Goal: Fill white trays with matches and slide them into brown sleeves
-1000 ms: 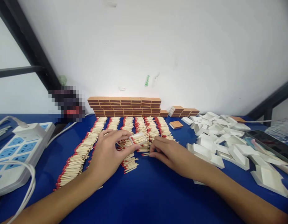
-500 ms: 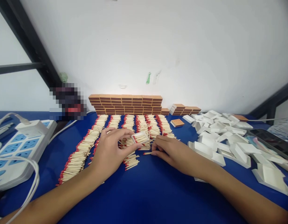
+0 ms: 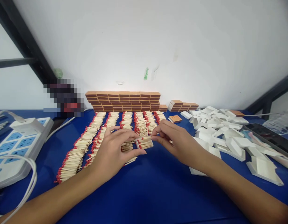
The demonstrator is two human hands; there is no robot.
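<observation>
Many white trays (image 3: 236,147) (phone (image 3: 272,136) adj.) lie nr R hand (image 3: 178,140).

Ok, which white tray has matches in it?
The white tray in the left hand: red-tipped matches lie in it, while none show in the white trays heaped at the right.

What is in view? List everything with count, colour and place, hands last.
Matches: many, pale, red-headed, six rows mid-table
Filled tray: one, white, centre
Other trays: many, white, right
Boxes: many, orange and brown, stacked at back
Flat box: one, orange, before right-hand stack
Phone: one, black, far right
Plastic: one heap, clear, right edge
Power strip: one, white, blue sockets, left
Adapter: one, white, on power strip
Cables: several, white, mostly left
Table: one, blue, below
Wall: one, white, behind
Bars: several, black, both sides
Left hand: one, bare, holding filled tray
Right hand: one, bare, at tray's right end
</observation>
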